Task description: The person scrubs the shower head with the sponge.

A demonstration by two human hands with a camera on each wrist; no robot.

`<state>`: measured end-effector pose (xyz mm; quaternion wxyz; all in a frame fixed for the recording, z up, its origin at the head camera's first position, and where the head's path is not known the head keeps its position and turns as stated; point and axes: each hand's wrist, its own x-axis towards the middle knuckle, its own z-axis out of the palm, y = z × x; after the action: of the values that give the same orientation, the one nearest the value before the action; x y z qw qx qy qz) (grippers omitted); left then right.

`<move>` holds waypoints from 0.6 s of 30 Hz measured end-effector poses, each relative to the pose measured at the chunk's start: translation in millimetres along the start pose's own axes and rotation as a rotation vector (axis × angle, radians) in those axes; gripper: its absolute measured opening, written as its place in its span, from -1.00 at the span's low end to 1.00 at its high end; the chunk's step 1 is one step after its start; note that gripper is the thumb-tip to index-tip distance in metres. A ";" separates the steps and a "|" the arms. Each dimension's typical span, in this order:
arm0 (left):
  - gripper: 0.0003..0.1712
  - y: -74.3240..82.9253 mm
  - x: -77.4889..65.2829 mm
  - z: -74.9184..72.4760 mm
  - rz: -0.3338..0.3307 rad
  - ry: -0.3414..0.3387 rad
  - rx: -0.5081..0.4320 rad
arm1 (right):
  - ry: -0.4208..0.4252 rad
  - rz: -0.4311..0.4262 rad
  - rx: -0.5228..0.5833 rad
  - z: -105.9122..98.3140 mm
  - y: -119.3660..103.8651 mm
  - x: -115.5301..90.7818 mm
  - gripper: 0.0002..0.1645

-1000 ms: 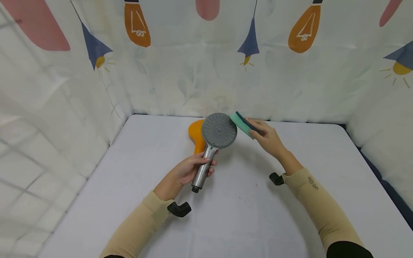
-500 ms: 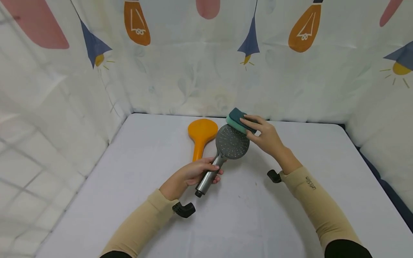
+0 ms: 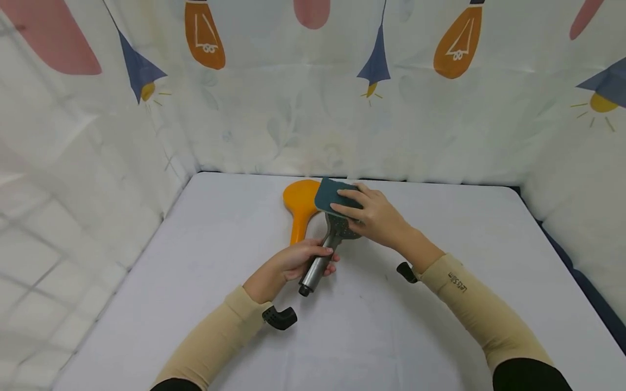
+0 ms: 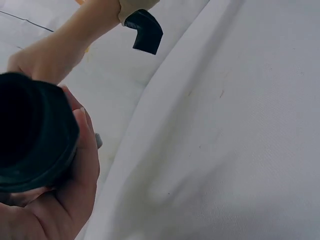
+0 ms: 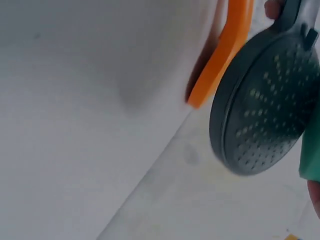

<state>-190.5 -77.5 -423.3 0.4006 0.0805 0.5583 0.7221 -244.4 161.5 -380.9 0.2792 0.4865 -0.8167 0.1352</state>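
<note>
My left hand (image 3: 298,259) grips the silver handle of a shower head (image 3: 318,269), which tilts up and away from me. In the left wrist view the dark threaded end of the shower head (image 4: 55,135) fills the left edge. My right hand (image 3: 379,217) holds a sponge (image 3: 332,196), dark green on top, over the round spray face and hides much of it. The right wrist view shows the grey nozzle face of the shower head (image 5: 270,110) with the light green side of the sponge (image 5: 312,145) right at it.
An orange paddle-shaped thing (image 3: 300,201) lies on the white table (image 3: 235,217) just behind and left of the shower head. A patterned curtain (image 3: 274,108) hangs along the table's back edge.
My right hand has moved left and down, bringing the sponge across the spray face. The left hand and shower head have shifted slightly right, uncovering more of the orange thing.
</note>
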 end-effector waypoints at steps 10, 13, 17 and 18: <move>-0.35 -4.2 -3.3 -0.8 -0.022 0.005 -0.004 | 0.081 0.113 0.028 3.9 19.2 -9.3 -0.41; -0.36 -4.1 -3.0 -0.7 -0.012 -0.002 -0.017 | 0.063 0.048 0.069 8.1 -0.2 -5.8 -0.42; -0.36 -5.1 -2.5 -2.1 -0.004 -0.017 -0.034 | 0.010 -0.030 0.087 9.4 -22.8 -1.8 -0.42; -0.36 -5.6 -2.4 -2.7 -0.001 -0.019 -0.035 | 0.002 -0.039 0.085 9.3 -23.6 -1.2 -0.42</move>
<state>-187.7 -80.8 -428.4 0.4077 0.0798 0.5416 0.7308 -226.5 146.3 -390.3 0.2617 0.5139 -0.8002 0.1649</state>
